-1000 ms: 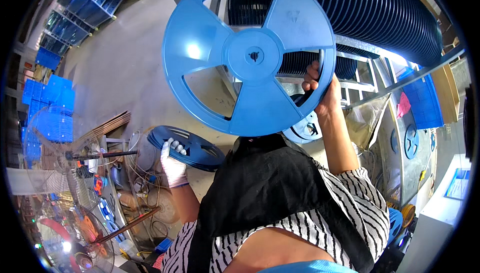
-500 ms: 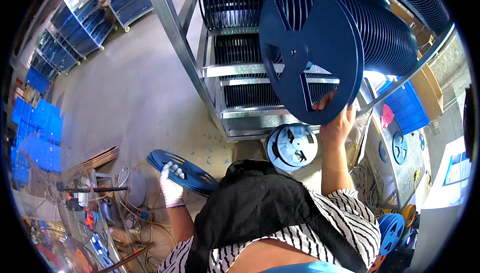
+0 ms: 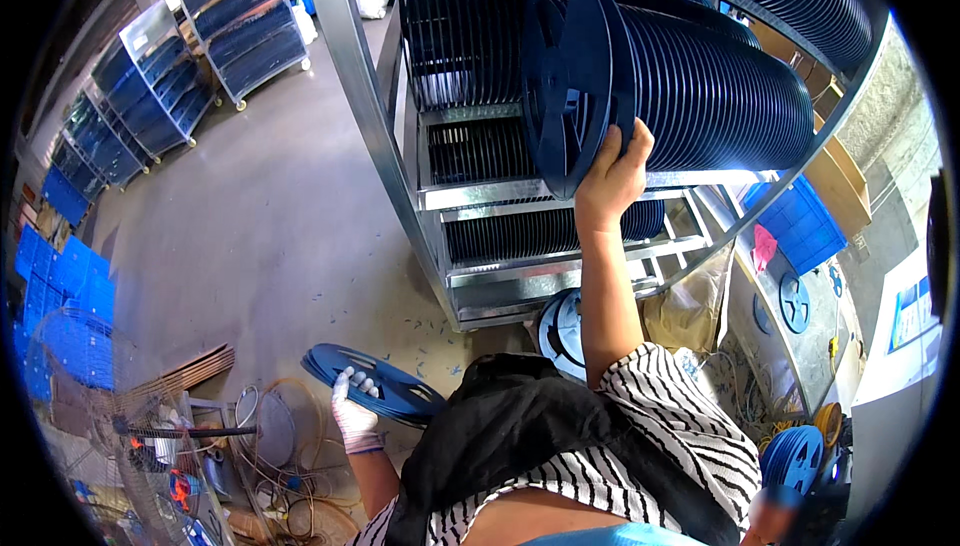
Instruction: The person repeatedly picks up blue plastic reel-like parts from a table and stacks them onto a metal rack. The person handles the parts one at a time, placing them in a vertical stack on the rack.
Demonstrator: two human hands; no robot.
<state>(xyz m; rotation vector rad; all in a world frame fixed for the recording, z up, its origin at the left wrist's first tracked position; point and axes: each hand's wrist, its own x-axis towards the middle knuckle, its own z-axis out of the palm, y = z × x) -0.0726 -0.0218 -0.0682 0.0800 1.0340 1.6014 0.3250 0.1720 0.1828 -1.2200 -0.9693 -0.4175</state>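
Observation:
My right hand [image 3: 612,178] is raised and grips the lower rim of a dark blue reel [image 3: 566,81], held upright on edge against a long row of like reels [image 3: 720,86] on a metal rack shelf [image 3: 520,191]. Down by my hip, my left hand [image 3: 352,408], in a white glove, holds a second flat blue reel [image 3: 385,391] by its rim, roughly level above the floor. I wear a striped top and a black apron.
The grey metal rack [image 3: 370,126] has lower shelves of reels. More reels lie at its foot [image 3: 565,326] and at right [image 3: 795,451]. Wheeled racks [image 3: 240,31] stand far left, blue crates [image 3: 70,276] beyond. Wire clutter and a cart [image 3: 200,436] sit at lower left.
The reel in my right hand has turned from facing me to edge-on and moved up against the row on the shelf. My left hand stays low with its reel.

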